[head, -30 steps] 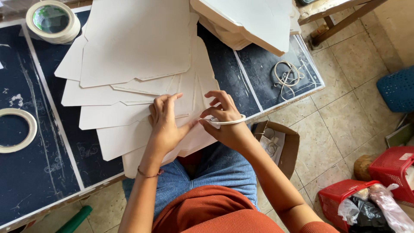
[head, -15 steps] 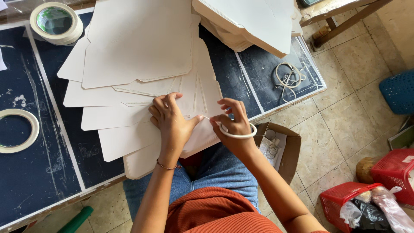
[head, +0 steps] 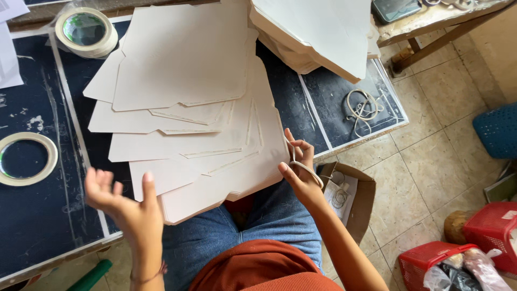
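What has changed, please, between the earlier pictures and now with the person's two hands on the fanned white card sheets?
The left hand has lifted off the fanned white card sheets and swung out to the left, open and raised above the dark table. The right hand has shifted right to the sheets' edge, still with the white tape ring. The sheets and the tape rolls on the table stayed put.

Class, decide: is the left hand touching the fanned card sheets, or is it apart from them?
Apart. The head view shows the left hand raised with its palm open, beside the card sheets; no finger rests on them.
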